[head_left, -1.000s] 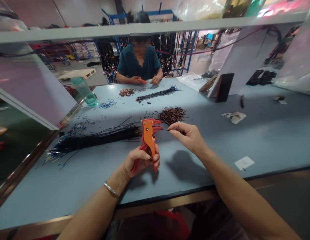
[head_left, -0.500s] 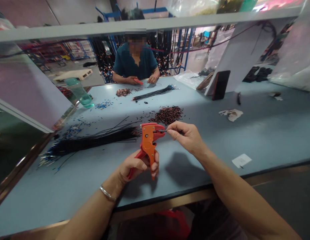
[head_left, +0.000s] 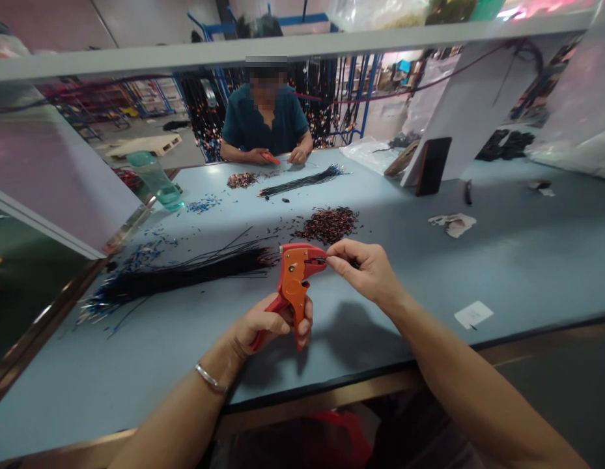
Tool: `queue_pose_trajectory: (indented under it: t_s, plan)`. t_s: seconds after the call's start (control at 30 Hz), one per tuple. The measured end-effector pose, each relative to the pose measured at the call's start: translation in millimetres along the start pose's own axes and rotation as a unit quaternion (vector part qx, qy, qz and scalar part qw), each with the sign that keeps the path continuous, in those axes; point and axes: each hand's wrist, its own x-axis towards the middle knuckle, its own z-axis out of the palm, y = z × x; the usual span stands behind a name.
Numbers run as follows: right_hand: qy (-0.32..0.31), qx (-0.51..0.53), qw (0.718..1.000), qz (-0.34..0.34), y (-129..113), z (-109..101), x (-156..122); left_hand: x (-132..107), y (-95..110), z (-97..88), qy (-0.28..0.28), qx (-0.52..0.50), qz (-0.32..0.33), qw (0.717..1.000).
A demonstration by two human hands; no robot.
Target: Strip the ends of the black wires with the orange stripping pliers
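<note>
My left hand (head_left: 270,324) is closed round the handles of an orange wire stripper (head_left: 293,281), held upright over the blue table (head_left: 390,326). My right hand (head_left: 368,270) pinches a short thin black wire (head_left: 318,261) whose end sits in the stripper's jaws. A bundle of long black wires (head_left: 185,273) lies to the left of the tool. Just behind my hands is a heap of small dark stripped bits (head_left: 327,224).
Another person (head_left: 266,124) sits across the table with a red tool, a second wire bundle (head_left: 302,181) and a small heap (head_left: 241,180). A green bottle (head_left: 158,180) stands far left. A dark phone (head_left: 432,166) leans on a white post; paper scraps (head_left: 473,314) lie right.
The stripper has tipped a little to the right and my right hand has closed in on it, so the wire's end now sits in the jaws.
</note>
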Motion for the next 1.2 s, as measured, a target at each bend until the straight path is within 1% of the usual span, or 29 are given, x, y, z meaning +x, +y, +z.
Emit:
queue_pose_trajectory:
  t_s: [0.27,0.63,0.87,1.2]
  plan:
    - [0.01,-0.001,1.0,0.004,-2.4,-1.4,-0.4,0.5,0.6,-0.3,0.005,0.004,0.007,1.0]
    - [-0.016,0.003,1.0,-0.001,0.5,-0.7,-0.3,0.5,0.3,-1.2,0.004,0.009,0.013,1.0]
    - [-0.03,-0.004,1.0,0.005,3.6,-0.4,0.4,-0.4,0.6,0.2,0.033,0.033,0.01,0.999]
    - [-0.016,-0.003,1.0,-0.001,-0.7,0.4,0.2,1.7,-5.2,1.7,0.062,0.026,0.011,0.998]
